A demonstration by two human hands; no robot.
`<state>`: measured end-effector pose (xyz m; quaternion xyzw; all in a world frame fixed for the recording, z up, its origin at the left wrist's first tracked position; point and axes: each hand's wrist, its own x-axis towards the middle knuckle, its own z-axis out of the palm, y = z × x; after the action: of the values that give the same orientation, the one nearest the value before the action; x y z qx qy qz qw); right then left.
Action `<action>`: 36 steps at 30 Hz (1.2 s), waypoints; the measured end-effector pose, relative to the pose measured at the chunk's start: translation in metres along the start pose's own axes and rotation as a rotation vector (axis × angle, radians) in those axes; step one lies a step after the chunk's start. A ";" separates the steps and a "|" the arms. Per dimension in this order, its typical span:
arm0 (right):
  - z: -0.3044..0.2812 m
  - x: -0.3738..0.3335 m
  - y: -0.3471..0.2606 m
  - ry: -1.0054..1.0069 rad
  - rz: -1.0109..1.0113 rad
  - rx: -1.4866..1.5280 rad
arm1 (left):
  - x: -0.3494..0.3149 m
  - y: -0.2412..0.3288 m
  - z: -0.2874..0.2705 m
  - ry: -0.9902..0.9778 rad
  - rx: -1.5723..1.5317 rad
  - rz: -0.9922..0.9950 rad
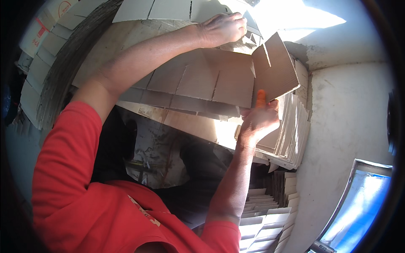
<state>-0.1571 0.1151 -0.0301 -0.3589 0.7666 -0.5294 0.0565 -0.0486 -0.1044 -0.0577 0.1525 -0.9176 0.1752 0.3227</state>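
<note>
My right hand point(259, 120) is closed on the near lower corner of a slotted brown cardboard panel point(280, 63). An orange cover sits on one of its fingers. The panel stands tilted up at the right end of a long cardboard strip point(196, 80), which has several slots cut along it. Beyond that strip, my left hand point(225, 29) is curled into a fist, next to a pale slotted cardboard sheet point(168, 10) at the far edge. Whatever its fingers hold, if anything, is hidden.
Under the strip is a wooden board point(168, 116). Stacked cardboard sheets point(291, 126) stand at the right by a pale wall point(333, 122). More cardboard stacks lie at far left point(63, 80) and lower right point(265, 223). A blue-paned frame point(358, 206) is at right.
</note>
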 end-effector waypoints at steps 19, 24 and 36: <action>0.000 0.000 0.012 -0.017 -0.076 0.123 | -0.006 0.029 -0.024 0.283 -0.092 0.103; -0.004 0.002 0.019 -0.029 -0.105 0.127 | -0.010 0.051 -0.047 0.330 -0.197 0.154; -0.018 -0.022 -0.040 -0.216 -0.210 -0.682 | -0.042 0.106 -0.131 0.208 -0.423 0.056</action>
<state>-0.1300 0.1347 0.0051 -0.4878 0.8474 -0.2057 -0.0404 0.0116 0.0519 -0.0123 0.0373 -0.8996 0.0027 0.4352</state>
